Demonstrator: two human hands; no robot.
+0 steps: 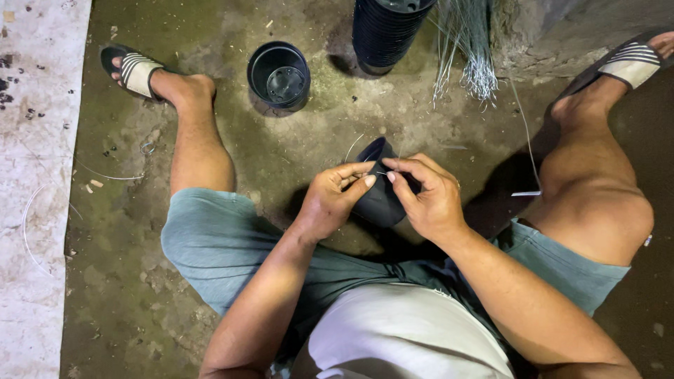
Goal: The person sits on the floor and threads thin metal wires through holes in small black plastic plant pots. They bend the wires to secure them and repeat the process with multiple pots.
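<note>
1. Head view, centre: the left hand (330, 200) cups a small black plastic pot (379, 189) from its left side, thumb and forefinger pinched at the rim. The pot is tilted with its mouth turned away from the person, which puts the rim wall under the fingertips.
2. The right hand (428, 196) closes on the same pot from the right. Its thumb and forefinger pinch a thin wire (379, 173) just where the two hands meet at the rim. Both hands are thus grasping, neither released; the pot hangs between the knees, above the concrete floor (126, 295) and not resting on it.
3. A curved end of wire (353, 146) rises from the pot's far rim, seemingly already fed through the wall.
4. At the floor's far edge a bundle of cut wires (467, 60) leans beside a tall stack of black pots (385, 35), both within arm's reach, likely as stock.
5. A single open pot (279, 75) stands upright just left of the stack, near the person's left foot.
6. Loose wire offcuts (105, 175) lie toward the floor's left edge, beside a pale sheet (31, 210).
</note>
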